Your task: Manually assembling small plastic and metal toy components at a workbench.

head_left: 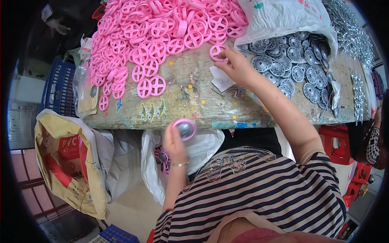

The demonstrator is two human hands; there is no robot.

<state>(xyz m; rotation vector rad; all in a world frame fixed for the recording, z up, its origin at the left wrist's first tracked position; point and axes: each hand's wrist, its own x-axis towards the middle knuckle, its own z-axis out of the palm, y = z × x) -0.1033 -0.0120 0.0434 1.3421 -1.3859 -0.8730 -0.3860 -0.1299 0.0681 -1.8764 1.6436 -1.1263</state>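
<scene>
My left hand, partly smeared by motion, grips a pink toy wheel with a grey hubcap in its middle. It hangs over the mouth of a white sack below the table's front edge, and more pink wheels with dark centres show inside. On the tabletop, my right hand has its thumb and fingers closed at the rim of a plain pink wheel with cross spokes. A big heap of such pink wheels covers the table's far left. Loose grey hubcaps lie to the right of my right hand.
A white plastic bag lies over the hubcaps' far side. Silver tinsel is at the far right. A white paper slip and small scraps dot the worn table. An open yellow-brown sack stands at lower left; red stools stand right.
</scene>
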